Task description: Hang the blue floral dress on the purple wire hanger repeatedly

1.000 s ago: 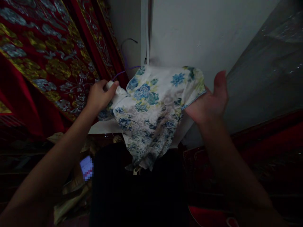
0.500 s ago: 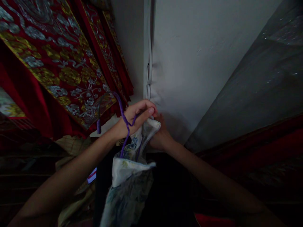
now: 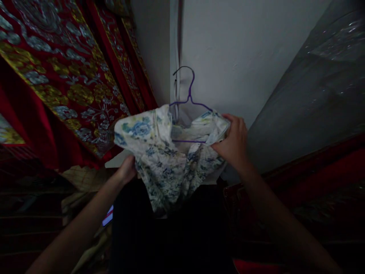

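Note:
A white blouse with blue and green flowers [image 3: 162, 160] hangs spread out on a purple hanger [image 3: 189, 99] in front of me. The hanger's hook points up and its lower bar shows through the neckline. My right hand [image 3: 234, 142] grips the blouse at its right shoulder, thumb in front and fingers behind. At the blouse's left side, below the sleeve, my left hand [image 3: 129, 169] is closed on the fabric; its fingertips are hidden behind the cloth.
Red cloth with gold and silver embroidery [image 3: 71, 83] hangs at the left. A pale wall with a cable [image 3: 179, 38] stands ahead. Clear plastic sheeting [image 3: 308, 83] covers the right side. A lit phone-like object [image 3: 108, 216] lies low on the left.
The hanger has turned upright and now sits across the blouse's shoulders. My hands have moved apart to either side, and the blouse has been spread to face me.

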The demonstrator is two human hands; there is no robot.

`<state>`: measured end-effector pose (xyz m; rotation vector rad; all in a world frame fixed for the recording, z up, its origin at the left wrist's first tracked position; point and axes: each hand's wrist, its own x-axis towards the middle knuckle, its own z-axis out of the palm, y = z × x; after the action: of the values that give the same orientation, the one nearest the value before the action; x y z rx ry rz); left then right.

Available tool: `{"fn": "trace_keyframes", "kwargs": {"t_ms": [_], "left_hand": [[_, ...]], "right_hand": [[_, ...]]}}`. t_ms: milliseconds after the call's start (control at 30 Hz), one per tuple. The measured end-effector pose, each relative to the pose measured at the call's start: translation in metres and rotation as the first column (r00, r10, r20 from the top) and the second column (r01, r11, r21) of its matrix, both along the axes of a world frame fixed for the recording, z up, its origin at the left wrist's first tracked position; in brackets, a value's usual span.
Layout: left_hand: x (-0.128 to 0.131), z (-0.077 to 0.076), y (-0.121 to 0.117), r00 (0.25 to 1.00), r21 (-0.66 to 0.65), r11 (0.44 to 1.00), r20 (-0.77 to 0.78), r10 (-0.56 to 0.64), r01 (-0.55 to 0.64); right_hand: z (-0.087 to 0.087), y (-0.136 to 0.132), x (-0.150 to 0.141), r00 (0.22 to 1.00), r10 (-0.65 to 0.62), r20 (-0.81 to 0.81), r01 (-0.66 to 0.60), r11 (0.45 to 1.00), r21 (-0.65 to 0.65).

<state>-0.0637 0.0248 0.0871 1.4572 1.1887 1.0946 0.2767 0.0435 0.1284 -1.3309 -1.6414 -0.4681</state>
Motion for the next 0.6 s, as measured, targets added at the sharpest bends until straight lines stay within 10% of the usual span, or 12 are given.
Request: {"fn": "trace_keyframes", "kwargs": {"t_ms": [167, 333, 600], "left_hand": [[-0.005, -0.051, -0.012, 0.954, -0.112, 0.993, 0.301, -0.007, 0.043], [-0.001, -0.071, -0.008, 0.945, -0.021, 0.965, 0.199, 0.261, -0.262], [0.017, -0.113, -0.051, 0.784, -0.250, 0.885, 0.411, 0.465, -0.393]], "right_hand": [[0.023, 0.021, -0.004, 0.995, -0.103, -0.010, 0.103, 0.993, -0.052], [0.031, 0.017, -0.026, 0.999, -0.010, 0.039, 0.012, 0.999, -0.049], [-0.024, -0.043, -0.036, 0.941, 0.311, -0.131, -0.309, 0.950, 0.035]]}}
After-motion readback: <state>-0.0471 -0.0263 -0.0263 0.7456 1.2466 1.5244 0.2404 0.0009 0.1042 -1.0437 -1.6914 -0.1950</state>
